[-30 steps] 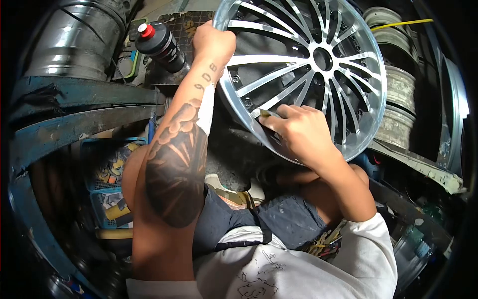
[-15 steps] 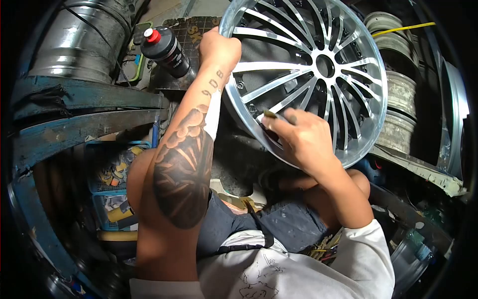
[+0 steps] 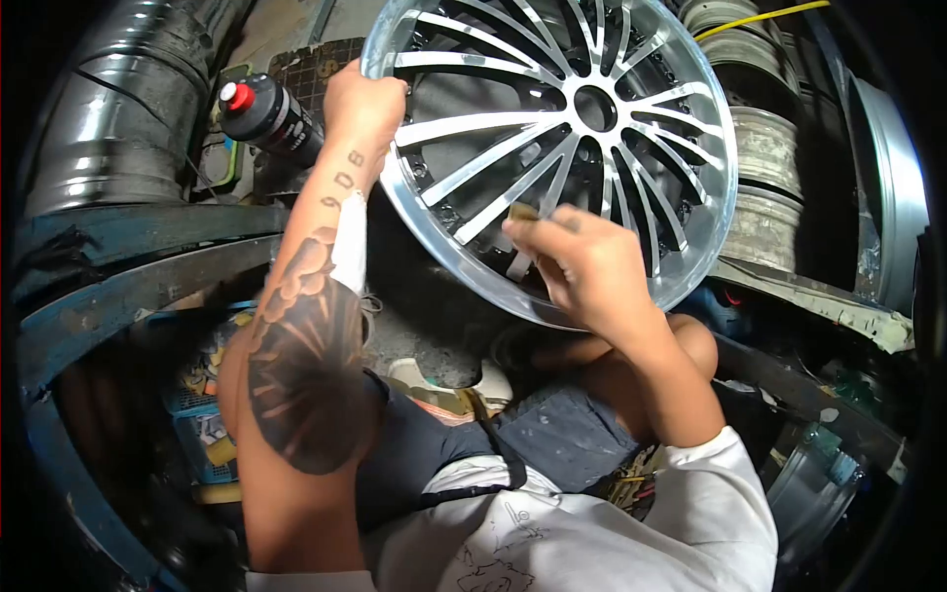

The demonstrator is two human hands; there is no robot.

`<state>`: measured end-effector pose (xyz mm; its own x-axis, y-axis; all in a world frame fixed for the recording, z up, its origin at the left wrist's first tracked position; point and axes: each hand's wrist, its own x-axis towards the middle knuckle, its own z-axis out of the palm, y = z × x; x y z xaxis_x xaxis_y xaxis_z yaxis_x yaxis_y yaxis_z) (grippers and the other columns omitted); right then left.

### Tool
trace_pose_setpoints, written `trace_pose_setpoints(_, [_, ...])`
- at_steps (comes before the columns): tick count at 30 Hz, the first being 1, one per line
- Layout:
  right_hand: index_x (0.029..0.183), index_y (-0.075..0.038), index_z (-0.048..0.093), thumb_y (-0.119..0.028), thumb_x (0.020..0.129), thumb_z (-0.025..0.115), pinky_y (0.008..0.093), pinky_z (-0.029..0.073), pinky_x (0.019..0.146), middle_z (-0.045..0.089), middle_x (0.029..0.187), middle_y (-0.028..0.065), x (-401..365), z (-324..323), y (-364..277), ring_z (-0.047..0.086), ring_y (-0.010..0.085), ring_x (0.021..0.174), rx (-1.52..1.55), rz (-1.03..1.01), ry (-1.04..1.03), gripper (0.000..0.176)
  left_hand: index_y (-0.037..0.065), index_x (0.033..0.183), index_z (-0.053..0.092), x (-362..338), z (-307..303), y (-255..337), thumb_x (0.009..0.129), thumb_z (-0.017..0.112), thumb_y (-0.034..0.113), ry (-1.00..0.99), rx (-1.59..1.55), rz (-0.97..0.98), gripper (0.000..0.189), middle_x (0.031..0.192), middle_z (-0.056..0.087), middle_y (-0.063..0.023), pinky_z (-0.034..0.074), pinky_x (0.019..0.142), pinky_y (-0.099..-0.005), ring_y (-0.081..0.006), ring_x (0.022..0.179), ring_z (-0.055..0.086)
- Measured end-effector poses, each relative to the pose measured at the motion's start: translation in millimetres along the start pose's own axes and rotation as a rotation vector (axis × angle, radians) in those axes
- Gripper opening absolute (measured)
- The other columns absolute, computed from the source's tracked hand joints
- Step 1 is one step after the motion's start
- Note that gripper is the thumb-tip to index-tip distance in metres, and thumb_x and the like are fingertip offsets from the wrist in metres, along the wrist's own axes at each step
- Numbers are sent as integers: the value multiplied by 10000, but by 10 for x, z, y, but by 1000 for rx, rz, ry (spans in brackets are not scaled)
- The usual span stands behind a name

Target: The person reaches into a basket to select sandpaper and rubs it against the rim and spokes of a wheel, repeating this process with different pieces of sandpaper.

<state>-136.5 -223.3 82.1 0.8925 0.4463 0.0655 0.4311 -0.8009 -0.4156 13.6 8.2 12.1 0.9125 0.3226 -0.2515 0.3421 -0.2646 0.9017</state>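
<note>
A large alloy wheel with bright polished spokes and dark recesses stands tilted in front of me. My left hand is closed around its outer lip at the upper left. Over the lower spokes is my right hand, its thumb and fingers pinching a small folded brown piece that looks like sandpaper. That piece overlaps the ends of the lower-left spokes in this view. Left of my left hand, a black bottle with a red and white cap leans at an angle.
Silver wheel barrels lie at the upper left beside a blue metal frame. Several bare wheels are stacked at the right, with a yellow hose above them. A blue basket of abrasive scraps sits low on the left.
The view has shifted, so the wheel and bottle appear further left. My right hand has moved inward from the wheel's lip toward the spokes; my left hand keeps its grip on the lip.
</note>
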Motion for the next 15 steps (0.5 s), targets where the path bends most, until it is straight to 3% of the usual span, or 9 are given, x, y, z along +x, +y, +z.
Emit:
trace_pose_setpoints(3, [1036, -63, 699, -62, 821, 817, 398, 541, 731, 662, 923, 121, 125, -57, 13, 670, 295, 802, 348, 81, 145, 246, 1, 1144, 762, 19, 1, -16, 849, 715, 62, -10, -12, -19, 306, 996, 781, -154, 540, 823, -371, -261, 889, 739])
trace_pose_setpoints(6, [1030, -51, 686, -53, 832, 795, 380, 544, 793, 691, 1011, 120, 47, 42, 68, 696, 270, 902, 657, 250, -30, 227, -6, 1150, 760, 48, -6, -47, 844, 722, 49, -19, 4, 29, 313, 1005, 781, -158, 536, 833, -365, -256, 897, 737])
trace_pose_setpoints(7, [1028, -42, 673, -43, 839, 781, 343, 532, 860, 699, 1090, 115, 28, 77, 124, 694, 239, 1013, 707, 227, -88, 217, -1, 1158, 762, 55, -15, -34, 837, 726, 37, -33, -12, 14, 325, 1005, 781, -157, 533, 841, -362, -252, 902, 736])
trace_pose_setpoints(10, [910, -54, 560, -60, 935, 754, 379, 466, 1090, 658, 1260, 153, 3, 239, 161, 634, 248, 1213, 1008, 130, -19, 196, 9, 1161, 765, 63, -15, -39, 835, 727, 40, -25, -24, -36, 330, 1005, 782, -155, 534, 841, -368, -252, 900, 736])
trace_pose_setpoints(13, [917, -72, 484, -68, 992, 676, 423, 477, 1116, 633, 1304, 198, -10, 221, 61, 616, 273, 1262, 1565, 337, -145, 207, 15, 1155, 768, 89, -13, -63, 836, 726, 42, -44, -43, -35, 323, 1004, 784, -152, 534, 843, -370, -247, 905, 738])
trace_pose_setpoints(15, [999, -55, 520, -57, 1010, 641, 383, 487, 1075, 651, 1282, 154, -29, 232, 30, 636, 233, 1213, 1657, 339, -156, 121, 23, 1157, 770, 121, 9, -111, 834, 728, 47, -39, -16, -10, 326, 1003, 785, -149, 536, 846, -370, -246, 912, 742])
